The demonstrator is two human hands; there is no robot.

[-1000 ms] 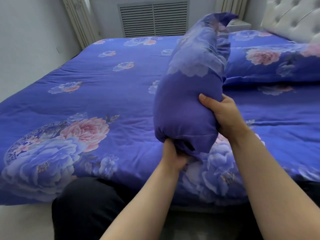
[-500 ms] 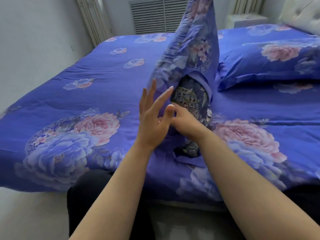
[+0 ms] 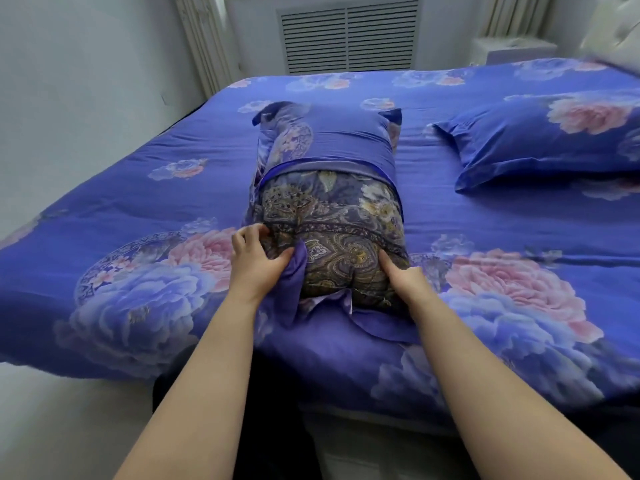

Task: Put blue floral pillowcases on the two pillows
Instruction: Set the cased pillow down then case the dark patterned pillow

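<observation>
Pillow (image 3: 341, 251), half-cased on bed (image 3: 138, 188): left hand (image 3: 254, 263) fingers pinching pillowcase (image 3: 346, 140) hem, right hand (image 3: 403, 275) fingers pressing pillow; draw hem evenly over exposed end.

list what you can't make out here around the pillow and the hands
- Head view: the far half of the paisley pillow is hidden inside the blue pillowcase.
- Right hand: its fingers are tucked against the pillow's side, so its grip is unclear.
- Left hand covers the pillowcase flap it pinches.
- The second pillow is cut off by the right edge.
- The top right corner is motion-blurred.
</observation>
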